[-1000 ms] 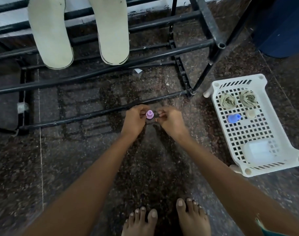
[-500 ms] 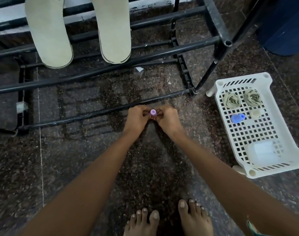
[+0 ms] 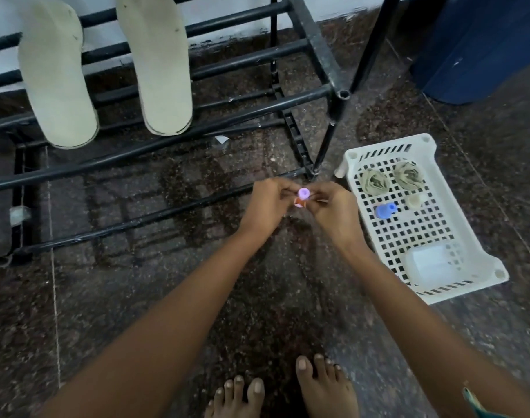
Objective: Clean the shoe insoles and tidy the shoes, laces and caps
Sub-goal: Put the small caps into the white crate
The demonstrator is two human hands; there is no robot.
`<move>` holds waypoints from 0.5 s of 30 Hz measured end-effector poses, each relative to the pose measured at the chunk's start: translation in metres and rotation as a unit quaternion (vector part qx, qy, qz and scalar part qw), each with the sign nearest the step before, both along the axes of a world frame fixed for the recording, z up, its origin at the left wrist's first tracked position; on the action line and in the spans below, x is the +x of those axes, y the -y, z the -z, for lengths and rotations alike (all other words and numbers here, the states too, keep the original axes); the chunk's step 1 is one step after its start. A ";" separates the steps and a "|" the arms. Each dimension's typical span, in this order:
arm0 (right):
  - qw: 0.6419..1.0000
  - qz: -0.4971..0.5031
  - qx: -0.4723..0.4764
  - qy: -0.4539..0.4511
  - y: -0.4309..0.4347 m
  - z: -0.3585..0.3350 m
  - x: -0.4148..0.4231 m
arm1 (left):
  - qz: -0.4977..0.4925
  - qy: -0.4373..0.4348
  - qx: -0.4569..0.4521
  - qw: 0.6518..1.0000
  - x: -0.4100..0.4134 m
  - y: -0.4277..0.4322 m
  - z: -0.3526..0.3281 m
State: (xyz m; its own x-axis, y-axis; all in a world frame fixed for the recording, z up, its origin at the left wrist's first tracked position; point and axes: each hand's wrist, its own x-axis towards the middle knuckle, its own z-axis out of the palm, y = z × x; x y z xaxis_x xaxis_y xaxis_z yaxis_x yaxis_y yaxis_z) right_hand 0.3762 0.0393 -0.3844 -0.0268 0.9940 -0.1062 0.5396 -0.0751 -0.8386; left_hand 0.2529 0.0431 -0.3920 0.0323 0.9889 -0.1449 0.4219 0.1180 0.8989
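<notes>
Two hands, left (image 3: 266, 203) and right (image 3: 333, 206), grip a purple cap (image 3: 303, 193) over speckled floor (image 3: 137, 297).

No readable text, label, brand or number is showing anywhere: nothing legible on the insoles (image 3: 57, 76), basket (image 3: 480, 260) or caps (image 3: 385, 210).

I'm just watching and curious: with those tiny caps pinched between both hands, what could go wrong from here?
The purple cap and the orange piece under it are pinched only by fingertips of the left hand and right hand; one could slip and roll under the black rack. The floor there looks wet, so bare feet might slip.
</notes>
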 end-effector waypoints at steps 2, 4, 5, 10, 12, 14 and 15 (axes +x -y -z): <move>1.000 0.021 -0.003 0.000 0.001 -0.005 0.018 | 0.023 0.006 0.006 1.000 0.017 -0.004 -0.002; 0.999 0.042 0.001 0.013 0.003 -0.009 0.037 | 0.050 0.005 0.011 0.999 0.037 -0.008 -0.005; 0.998 0.053 0.005 0.018 0.004 -0.009 0.048 | 0.064 0.003 0.012 0.998 0.047 -0.010 -0.006; 0.994 0.101 -0.002 0.045 0.010 -0.009 0.098 | 0.128 -0.020 0.025 0.991 0.099 -0.016 -0.005; 0.992 0.112 -0.002 0.059 0.013 -0.009 0.115 | 0.151 -0.042 0.030 0.987 0.118 -0.018 -0.002; 0.991 0.119 -0.003 0.066 0.016 -0.008 0.130 | 0.172 -0.059 0.025 0.983 0.134 -0.020 0.002; 0.990 0.123 -0.006 0.068 0.017 -0.007 0.137 | 0.184 -0.070 0.021 0.980 0.141 -0.020 0.003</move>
